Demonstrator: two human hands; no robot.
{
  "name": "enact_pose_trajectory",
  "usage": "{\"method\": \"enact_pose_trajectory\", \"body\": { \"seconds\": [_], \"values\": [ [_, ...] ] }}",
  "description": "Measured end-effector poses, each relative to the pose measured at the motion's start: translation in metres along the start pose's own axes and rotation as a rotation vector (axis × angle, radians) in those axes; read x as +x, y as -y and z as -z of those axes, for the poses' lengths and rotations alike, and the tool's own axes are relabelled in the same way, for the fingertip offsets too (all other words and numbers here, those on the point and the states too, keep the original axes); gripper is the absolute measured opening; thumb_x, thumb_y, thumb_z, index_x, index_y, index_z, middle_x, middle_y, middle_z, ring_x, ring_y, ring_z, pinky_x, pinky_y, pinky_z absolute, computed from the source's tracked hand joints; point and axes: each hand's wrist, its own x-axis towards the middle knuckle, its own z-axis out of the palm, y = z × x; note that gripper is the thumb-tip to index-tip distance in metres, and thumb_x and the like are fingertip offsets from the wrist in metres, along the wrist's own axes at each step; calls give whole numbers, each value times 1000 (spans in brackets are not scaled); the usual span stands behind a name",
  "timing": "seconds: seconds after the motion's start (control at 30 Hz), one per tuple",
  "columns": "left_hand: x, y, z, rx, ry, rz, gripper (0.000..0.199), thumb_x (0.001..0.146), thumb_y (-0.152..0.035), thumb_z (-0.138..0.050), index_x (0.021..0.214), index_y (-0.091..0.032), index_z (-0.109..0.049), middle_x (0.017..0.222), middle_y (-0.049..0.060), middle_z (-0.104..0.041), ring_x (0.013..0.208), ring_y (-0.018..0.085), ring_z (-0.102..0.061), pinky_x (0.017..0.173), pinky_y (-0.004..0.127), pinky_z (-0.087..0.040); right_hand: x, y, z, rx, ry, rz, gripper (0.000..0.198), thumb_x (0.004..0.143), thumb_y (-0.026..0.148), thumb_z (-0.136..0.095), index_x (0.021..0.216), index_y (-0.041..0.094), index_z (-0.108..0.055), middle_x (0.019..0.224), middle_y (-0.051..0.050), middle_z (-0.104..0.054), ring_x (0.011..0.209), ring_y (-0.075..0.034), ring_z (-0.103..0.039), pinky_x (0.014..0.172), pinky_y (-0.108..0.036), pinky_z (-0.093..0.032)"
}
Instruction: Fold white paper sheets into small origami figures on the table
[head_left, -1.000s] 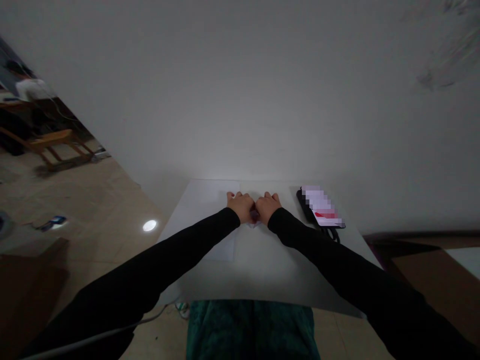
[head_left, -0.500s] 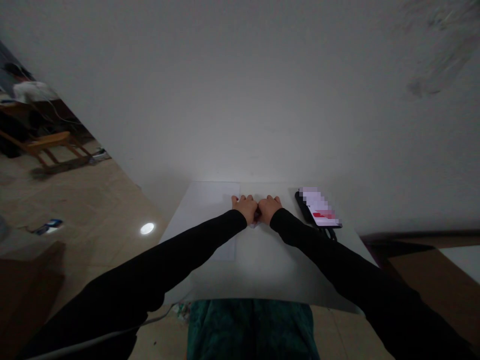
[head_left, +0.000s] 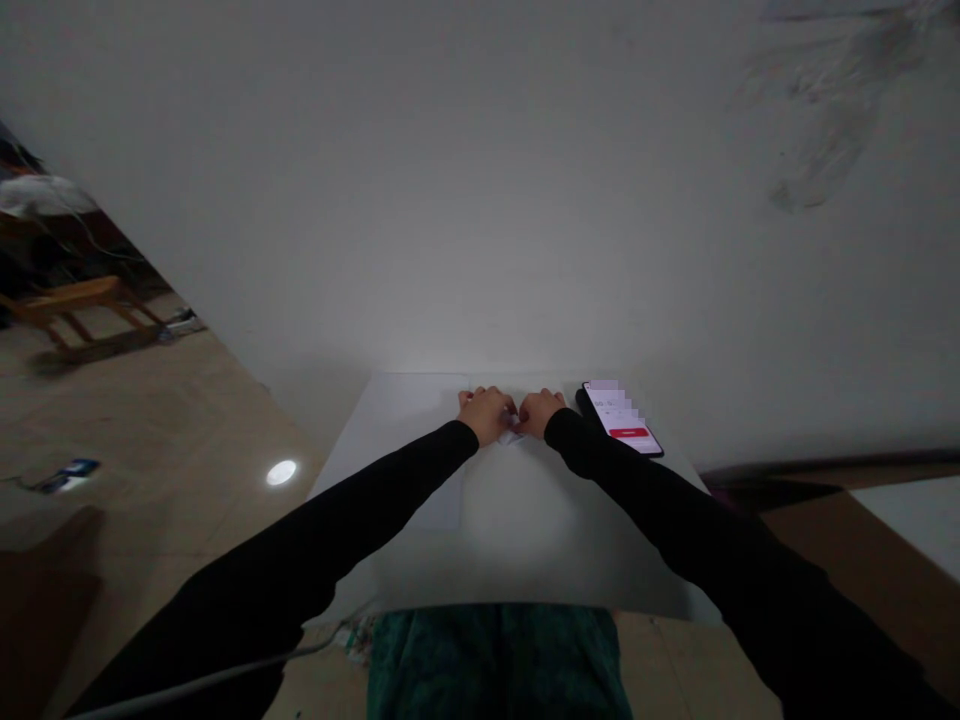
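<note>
The left hand and the right hand are curling their fingers down side by side, together pinching a small folded paper that is lying between and just under them at the far middle of the white worktop. The paper is showing only as a pale, creased scrap with a pinkish edge, too small to tell more. A phone with a lit screen is lying just right of the right hand, and a white sheet is lying flat to the left.

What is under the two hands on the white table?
A small folded paper piece peeks out between the left hand and right hand, on the white table. Its covered part and shape cannot be seen.
</note>
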Motion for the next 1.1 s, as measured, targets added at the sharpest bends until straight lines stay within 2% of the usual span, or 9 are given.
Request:
{"method": "enact_pose_trajectory", "body": {
  "seconds": [0.1,0.27,0.43,0.57,0.67,0.77,0.87,1.0,1.1],
  "values": [
    [0,-1,6,-56,-85,0,26,81,-23,-49,101,-27,-64,115,5,-59,111,25,-49,93,46,-28,4,0,3,13,11,5,24,73,43,-66,83,22,-72,103,-8,-69,109,-31,-53,89,-43,-36],
    [-6,18,19,-41,-230,54,25,82,-26,-49,105,-28,-60,119,4,-56,116,25,-43,96,45,-24,10,4,2,4,-24,20,16,70,31,-70,83,21,-72,105,-8,-68,109,-28,-50,86,-36,-37],
    [-11,68,39,7,-200,328,33,80,-39,-52,111,-29,-58,123,8,-54,118,30,-42,95,47,-28,21,-15,7,-16,-120,-97,22,78,31,-61,92,16,-70,109,-15,-63,114,-32,-44,89,-40,-34],
    [-25,111,49,50,-61,593,54,74,-52,-59,121,-27,-53,133,14,-45,122,36,-39,96,52,-31,12,-14,3,124,-435,-184,36,84,38,-54,112,16,-61,115,-15,-55,112,-31,-43,88,-39,-33],
    [-42,132,42,-1,-209,758,58,73,-56,-59,123,-29,-51,140,14,-36,126,37,-35,96,52,-32,-8,18,-20,301,-624,-77,32,92,27,-37,111,16,-59,107,-13,-54,103,-24,-47,87,-35,-34],
    [-58,144,27,-52,-258,881,59,74,-58,-57,125,-28,-49,140,14,-37,125,39,-36,95,55,-33,-23,61,-51,362,-557,107,28,88,28,-46,109,18,-60,108,-11,-54,105,-24,-46,88,-35,-34],
    [-68,152,17,-99,-215,913,56,74,-54,-59,122,-26,-51,135,14,-43,122,39,-41,94,53,-37,-27,85,-68,367,-466,122,45,83,42,-54,122,18,-54,117,-12,-53,110,-28,-43,90,-39,-34],
    [-71,158,11,-73,-208,910,56,72,-49,-62,120,-23,-52,128,14,-51,121,38,-44,94,49,-40,-27,86,-70,382,-371,205,84,68,70,-61,133,19,-44,128,-12,-52,116,-30,-41,95,-42,-32],
    [-70,157,6,-23,-222,892,56,70,-52,-65,118,-23,-55,125,14,-54,122,38,-42,94,49,-40,-29,80,-71,379,-352,254,99,56,75,-67,135,21,-43,134,-11,-48,120,-30,-39,99,-43,-28]
  ]
}}
